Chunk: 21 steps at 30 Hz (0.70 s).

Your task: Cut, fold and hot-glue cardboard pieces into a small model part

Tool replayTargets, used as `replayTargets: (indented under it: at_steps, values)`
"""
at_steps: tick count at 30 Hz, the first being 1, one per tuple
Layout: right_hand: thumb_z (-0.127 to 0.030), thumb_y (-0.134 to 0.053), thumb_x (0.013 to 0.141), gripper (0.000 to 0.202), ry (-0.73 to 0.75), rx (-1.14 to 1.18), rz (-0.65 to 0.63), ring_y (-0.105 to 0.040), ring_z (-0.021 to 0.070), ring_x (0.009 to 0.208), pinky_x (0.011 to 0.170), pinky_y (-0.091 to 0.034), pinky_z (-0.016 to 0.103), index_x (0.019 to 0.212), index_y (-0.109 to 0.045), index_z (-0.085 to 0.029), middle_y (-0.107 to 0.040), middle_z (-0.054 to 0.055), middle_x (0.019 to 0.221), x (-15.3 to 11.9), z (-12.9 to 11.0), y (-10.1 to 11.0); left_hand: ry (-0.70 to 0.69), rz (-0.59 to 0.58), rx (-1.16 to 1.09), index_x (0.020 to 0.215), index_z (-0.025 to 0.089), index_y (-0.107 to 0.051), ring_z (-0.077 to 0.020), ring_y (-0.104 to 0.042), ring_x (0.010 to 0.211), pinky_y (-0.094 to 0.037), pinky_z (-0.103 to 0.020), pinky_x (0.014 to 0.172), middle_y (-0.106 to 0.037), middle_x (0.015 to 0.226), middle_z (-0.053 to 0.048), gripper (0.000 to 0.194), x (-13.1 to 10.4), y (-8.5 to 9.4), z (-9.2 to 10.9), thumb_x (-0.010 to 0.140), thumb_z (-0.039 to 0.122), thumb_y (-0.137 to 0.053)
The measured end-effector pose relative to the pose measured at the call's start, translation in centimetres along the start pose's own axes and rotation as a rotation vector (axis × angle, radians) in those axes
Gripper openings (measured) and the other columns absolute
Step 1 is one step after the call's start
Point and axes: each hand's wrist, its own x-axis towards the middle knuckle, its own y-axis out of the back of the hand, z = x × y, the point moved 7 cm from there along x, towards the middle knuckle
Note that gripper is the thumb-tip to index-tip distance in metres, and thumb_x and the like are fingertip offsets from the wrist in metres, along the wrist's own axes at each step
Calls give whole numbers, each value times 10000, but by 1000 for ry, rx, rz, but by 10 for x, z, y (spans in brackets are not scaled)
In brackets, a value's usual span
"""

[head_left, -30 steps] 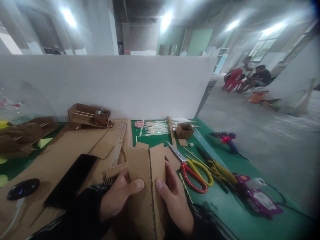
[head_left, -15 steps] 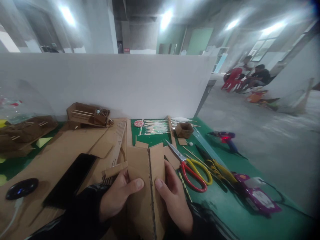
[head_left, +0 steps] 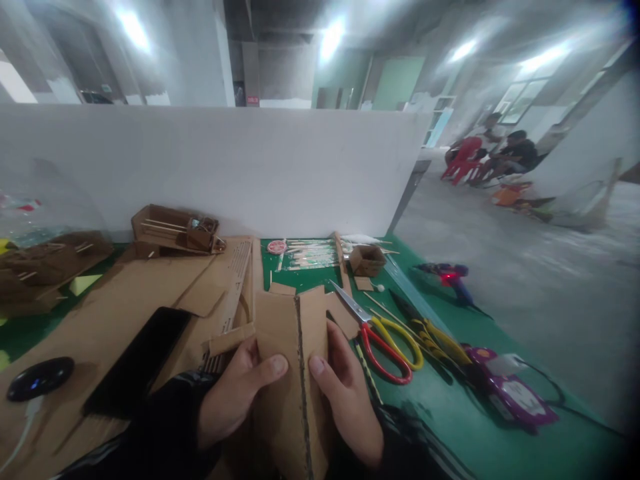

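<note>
Where the two hands meet, centre front: one cardboard piece [head_left: 277, 413], brown, upright, two long faces divided by a ragged corrugated edge [head_left: 302, 380]; whether the faces are joined there, cannot tell.

Left hand [head_left: 233, 393]: closed on the outer side of the piece, thumb flat on the left face, fingers mostly hidden behind. Right hand [head_left: 353, 407]: closed on the opposite side, thumb near the edge line, fingers wrapped round the outside.

Handling note, as judged: even, light pressure from both thumbs, set level with each other, should hold the faces aligned; a hard squeeze could crease the board or make one face slip past the other. The upper ends stand slightly apart, so the line merits checking along its full length.

Just beside, left: cardboard strip [head_left: 233, 339], near the left fingers. Just beside, right: scissors [head_left: 353, 303], red and yellow handles, blades pointing away; pliers [head_left: 450, 347], yellow and black.

Beyond: small open box [head_left: 367, 261]; thin sticks [head_left: 313, 255]; cardboard tray [head_left: 160, 227].

Outer left: black phone [head_left: 137, 363]; oval device [head_left: 40, 379], white cable attached.

Outer right: glue gun [head_left: 453, 275], red light showing; purple device [head_left: 520, 398], on the green tabletop [head_left: 425, 420]
</note>
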Motion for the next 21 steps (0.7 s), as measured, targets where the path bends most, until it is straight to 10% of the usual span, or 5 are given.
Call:
replayTargets:
  at_steps: [21]
  values:
    - [-556,-717,773,890,166,-147,-237,-288,320,1433,1181,-222,532,1486,-260,-282,-314,100,1553,2,-26,-6,-82,67,244,1095,194,-643,-261,-674,1059,-523,-356,929,-742,1105,-66,381,-2,10,5,776,355,-774]
